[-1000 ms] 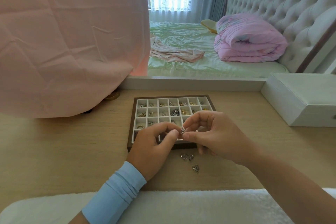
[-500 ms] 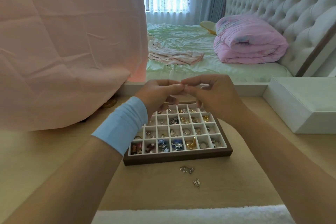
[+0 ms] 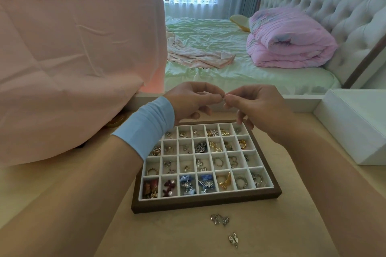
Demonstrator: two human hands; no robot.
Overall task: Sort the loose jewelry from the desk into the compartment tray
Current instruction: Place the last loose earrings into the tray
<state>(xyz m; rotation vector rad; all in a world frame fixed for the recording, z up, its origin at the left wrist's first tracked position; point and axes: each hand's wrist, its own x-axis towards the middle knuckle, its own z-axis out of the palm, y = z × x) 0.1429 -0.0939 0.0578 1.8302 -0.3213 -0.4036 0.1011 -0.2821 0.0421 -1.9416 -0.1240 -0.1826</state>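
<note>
head view, nearest first: two loose items lie on the pale wooden desk (image 3: 167,236), a twisted silver cluster (image 3: 219,219) and a silver butterfly-shaped charm (image 3: 233,240). they are a little apart, well below the fingers and on the wearer's side of them. between them and the fingers sits the dark brown wooden-framed compartment tray (image 3: 205,202) with white dividers, most cells already holding pieces. above its far edge the left hand (image 3: 189,101) and right hand (image 3: 257,108) meet fingertip to fingertip, thumb and forefinger of each pinched on a tiny silvery piece (image 3: 223,98). it is too small to tell its long axis. the tray's far row lies straight beneath the pinch, so the drop looks to be downward and slightly toward the wearer. the right hand's lower fingers hang closest to the far right cells and seem the nearer hand. past the fingers are a draped pink cloth (image 3: 73,58) to the left, a white box (image 3: 355,127) to the right, and a bed (image 3: 219,54).
</note>
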